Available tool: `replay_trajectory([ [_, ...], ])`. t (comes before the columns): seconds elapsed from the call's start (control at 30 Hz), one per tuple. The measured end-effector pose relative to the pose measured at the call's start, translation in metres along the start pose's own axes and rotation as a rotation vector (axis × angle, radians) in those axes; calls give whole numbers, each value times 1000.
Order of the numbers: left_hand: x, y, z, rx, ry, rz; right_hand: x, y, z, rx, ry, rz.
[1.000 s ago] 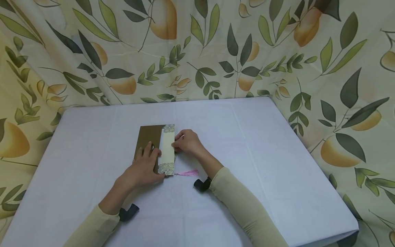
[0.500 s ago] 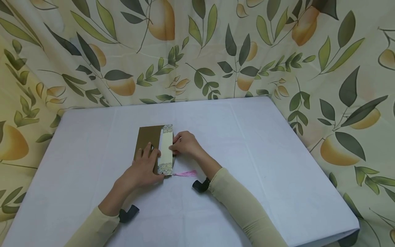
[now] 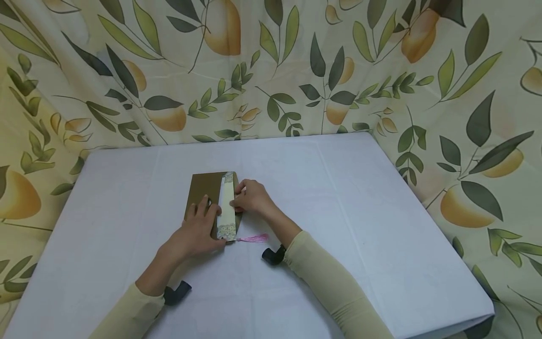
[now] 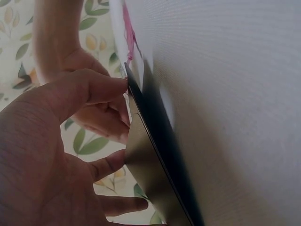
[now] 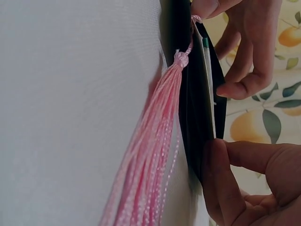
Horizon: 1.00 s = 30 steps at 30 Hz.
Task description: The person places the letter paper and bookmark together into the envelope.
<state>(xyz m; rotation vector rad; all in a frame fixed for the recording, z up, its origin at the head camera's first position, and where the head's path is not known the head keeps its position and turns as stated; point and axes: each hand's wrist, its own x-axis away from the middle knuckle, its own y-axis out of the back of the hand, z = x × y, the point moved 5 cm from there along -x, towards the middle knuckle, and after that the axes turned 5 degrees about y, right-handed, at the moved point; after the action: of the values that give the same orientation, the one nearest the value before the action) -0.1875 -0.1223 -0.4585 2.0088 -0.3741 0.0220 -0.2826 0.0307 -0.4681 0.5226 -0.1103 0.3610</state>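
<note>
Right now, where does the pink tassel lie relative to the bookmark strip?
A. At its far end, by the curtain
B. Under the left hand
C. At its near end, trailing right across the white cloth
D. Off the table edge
C: the pink tassel hangs from the near end of the bookmark strip and trails right over the white cloth.

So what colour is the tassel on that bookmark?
Pink tassel; clearest in the right wrist view.
</note>
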Motion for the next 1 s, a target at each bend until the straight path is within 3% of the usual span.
replay_trajectory([
  [0.27,0,-1,-1,2,4,3,-2,-1,0,0,5,12],
  [0.53,0,1,-1,-8,1,0,-2,-1,0,-66,-10,14],
  [1.0,0,1,0,-7,-9,-1,-3,-9,5,-43,11,-1],
])
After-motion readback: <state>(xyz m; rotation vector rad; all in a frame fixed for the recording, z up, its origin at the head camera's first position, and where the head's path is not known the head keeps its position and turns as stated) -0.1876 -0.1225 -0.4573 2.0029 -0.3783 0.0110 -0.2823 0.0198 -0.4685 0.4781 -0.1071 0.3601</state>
